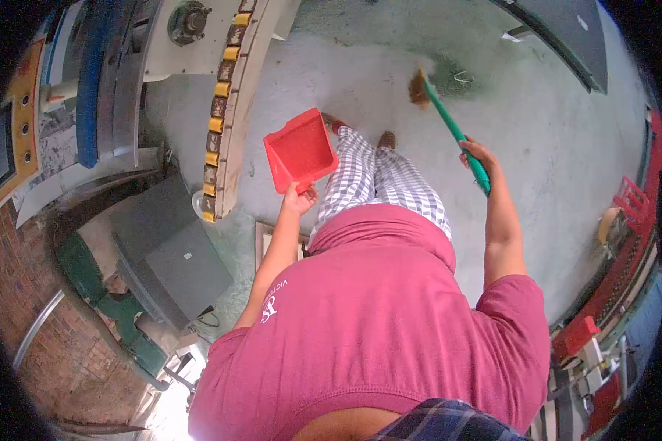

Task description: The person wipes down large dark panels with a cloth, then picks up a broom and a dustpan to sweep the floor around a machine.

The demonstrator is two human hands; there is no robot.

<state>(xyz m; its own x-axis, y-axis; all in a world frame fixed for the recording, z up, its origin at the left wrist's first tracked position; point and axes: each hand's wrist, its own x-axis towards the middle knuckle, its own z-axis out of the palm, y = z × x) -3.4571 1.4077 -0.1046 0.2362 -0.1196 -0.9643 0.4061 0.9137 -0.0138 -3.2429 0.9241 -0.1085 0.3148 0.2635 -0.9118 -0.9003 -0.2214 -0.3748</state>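
My left hand point(300, 197) is closed on the short handle of a red dustpan point(305, 151), held in front of my left leg above the floor. Nothing that I can make out lies in the pan. Out to the right, my right hand point(479, 156) grips the green handle of a hand brush point(449, 121). Its brown bristles point(418, 88) point away from me, close to a small pile of dark debris point(456, 78) with a few pale strands. Whether the bristles touch the floor, I cannot tell.
A beige machine edge with yellow-and-dark blocks point(215, 125) runs along my left. Behind it stands a dark grey cabinet point(173, 257). A dark panel point(566, 37) is at the upper right, and red racking point(643, 198) lines the far right. Grey concrete floor point(353, 73) lies between.
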